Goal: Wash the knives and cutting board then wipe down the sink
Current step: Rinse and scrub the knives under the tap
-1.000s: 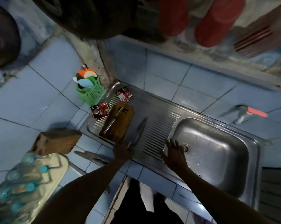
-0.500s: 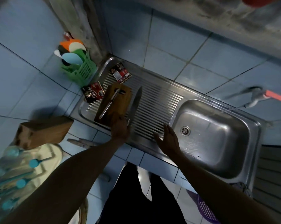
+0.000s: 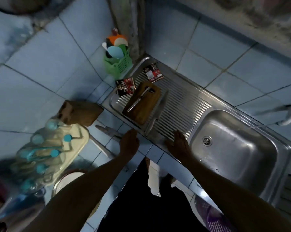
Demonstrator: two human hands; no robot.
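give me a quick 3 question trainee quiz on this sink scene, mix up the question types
1. True or false: the large knife lies inside the sink basin.
2. Multiple choice: what rests on the wooden cutting board? A) a sponge B) a slim metal knife C) a cup
3. Fill in: the green basket stands at the ___ end of the drainboard, away from the basin.

Key: 1 false, it lies on the drainboard beside the board; 2 B; 3 far left.
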